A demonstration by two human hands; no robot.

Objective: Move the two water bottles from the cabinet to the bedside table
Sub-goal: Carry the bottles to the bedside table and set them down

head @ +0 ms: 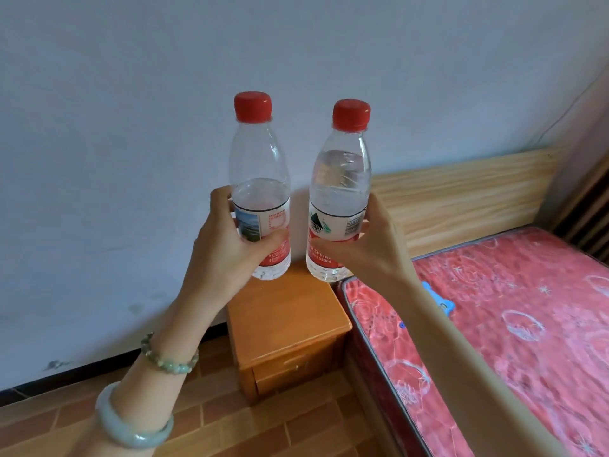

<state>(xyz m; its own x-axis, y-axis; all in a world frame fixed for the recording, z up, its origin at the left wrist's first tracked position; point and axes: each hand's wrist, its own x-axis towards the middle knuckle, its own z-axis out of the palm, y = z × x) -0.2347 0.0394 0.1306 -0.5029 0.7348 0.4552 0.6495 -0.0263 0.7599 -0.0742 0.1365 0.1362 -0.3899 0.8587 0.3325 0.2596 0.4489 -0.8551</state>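
Two clear water bottles with red caps and red-and-white labels are held upright side by side in the air. My left hand [227,245] grips the left water bottle [260,166], which is about half full. My right hand [369,245] grips the right water bottle [341,179], which holds more water. Both bottles hover over the far end of the orange wooden bedside table [286,324], whose top is bare. Whether their bases touch the table top I cannot tell.
A bed with a red patterned mattress [514,321] and a light wooden headboard [461,196] stands right of the table. A small blue object [440,298] lies on the mattress. A pale wall rises behind; brown brick-pattern floor [230,420] lies below.
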